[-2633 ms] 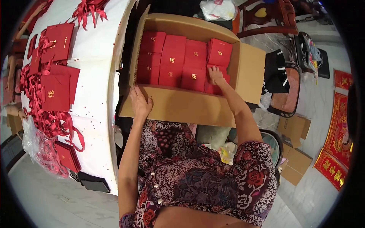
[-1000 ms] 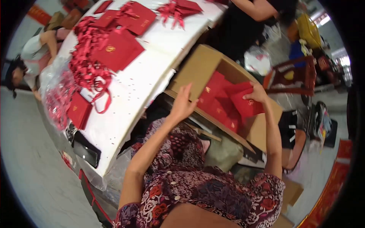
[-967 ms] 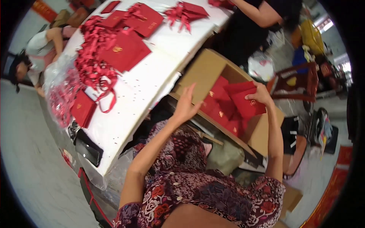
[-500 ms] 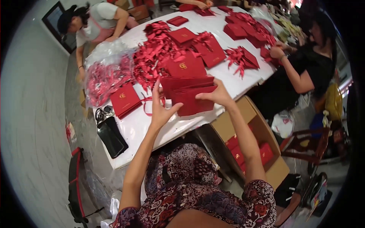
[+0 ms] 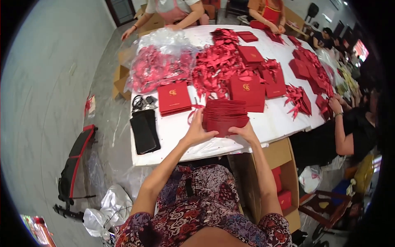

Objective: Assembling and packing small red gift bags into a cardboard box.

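Between my hands, at the near edge of the table, is a stack of red paper bags (image 5: 225, 115), folded flat, with its layered edges facing up. My left hand (image 5: 198, 131) grips its left side, thumb across the near face. On the right side, my right hand (image 5: 245, 131) holds it the same way. Just beyond the stack lies a flat red bag with a gold emblem (image 5: 247, 94). To the left is a pile of similar red bags (image 5: 174, 98), and a red ribbon loop (image 5: 195, 113) lies between that pile and my left hand.
Red ribbons (image 5: 218, 70) heap mid-table beside a clear plastic sack of ribbons (image 5: 158, 66). A black phone-like case (image 5: 145, 131) lies at the left corner. An open cardboard box (image 5: 284, 154) with red bags stands below right. Co-workers work at the far side and right (image 5: 349, 127).
The stack in my hands has come down nearer the table edge, its layers now drawn together evenly. My view has turned, so the table appears shifted right.
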Demonstrator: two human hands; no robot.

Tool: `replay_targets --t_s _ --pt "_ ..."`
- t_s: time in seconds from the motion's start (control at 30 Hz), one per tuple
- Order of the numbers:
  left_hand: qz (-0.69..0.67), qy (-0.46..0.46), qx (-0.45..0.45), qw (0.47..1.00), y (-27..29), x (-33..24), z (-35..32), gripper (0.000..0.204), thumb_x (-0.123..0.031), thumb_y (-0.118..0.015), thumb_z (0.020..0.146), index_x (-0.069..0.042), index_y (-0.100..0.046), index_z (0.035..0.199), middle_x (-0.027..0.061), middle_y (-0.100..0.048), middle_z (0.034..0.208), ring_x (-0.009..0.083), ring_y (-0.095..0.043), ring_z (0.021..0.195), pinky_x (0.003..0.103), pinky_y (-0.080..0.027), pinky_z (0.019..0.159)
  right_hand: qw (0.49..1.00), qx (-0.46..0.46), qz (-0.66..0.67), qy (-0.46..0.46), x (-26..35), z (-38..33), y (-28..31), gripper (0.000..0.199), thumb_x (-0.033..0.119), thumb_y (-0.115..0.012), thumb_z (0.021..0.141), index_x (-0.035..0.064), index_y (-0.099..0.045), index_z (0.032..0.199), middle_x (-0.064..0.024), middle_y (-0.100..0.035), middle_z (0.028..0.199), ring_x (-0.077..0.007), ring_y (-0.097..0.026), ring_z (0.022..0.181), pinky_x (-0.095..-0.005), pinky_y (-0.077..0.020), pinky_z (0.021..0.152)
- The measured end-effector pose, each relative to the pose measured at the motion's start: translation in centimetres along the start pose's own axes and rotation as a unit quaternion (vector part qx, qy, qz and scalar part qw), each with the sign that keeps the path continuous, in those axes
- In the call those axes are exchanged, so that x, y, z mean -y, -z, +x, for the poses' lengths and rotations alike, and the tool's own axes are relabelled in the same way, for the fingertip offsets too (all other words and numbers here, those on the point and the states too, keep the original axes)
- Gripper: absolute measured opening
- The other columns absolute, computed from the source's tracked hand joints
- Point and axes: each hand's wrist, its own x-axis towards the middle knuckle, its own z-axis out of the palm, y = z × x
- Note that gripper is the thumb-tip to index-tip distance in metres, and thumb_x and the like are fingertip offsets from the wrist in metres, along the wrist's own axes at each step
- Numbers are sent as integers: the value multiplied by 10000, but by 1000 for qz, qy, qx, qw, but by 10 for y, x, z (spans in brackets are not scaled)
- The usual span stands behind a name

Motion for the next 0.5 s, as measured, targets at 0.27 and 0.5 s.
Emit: replay_targets --t_s 0.27,0.5 --pt "-231 -1 -31 973 -18 -16 13 770 -65 -823 742 10 -379 1366 153 -593 1245 222 -604 1124 338 -500 967 997 -78 7 16 -7 0 -17 631 84 -823 753 5 -498 1288 -80 -647 1139 -154 -613 1019 -310 -509 896" --pt "-323 67 -49 943 -10 -68 49 634 -45 -819 746 -5 -496 1290 113 -655 1154 187 -648 1021 326 -531 905 992 -122 -9 -25 12 17 -3 460 159 -784 834 -4 -576 1209 -89 -672 1092 -150 -623 994 -309 -508 888"
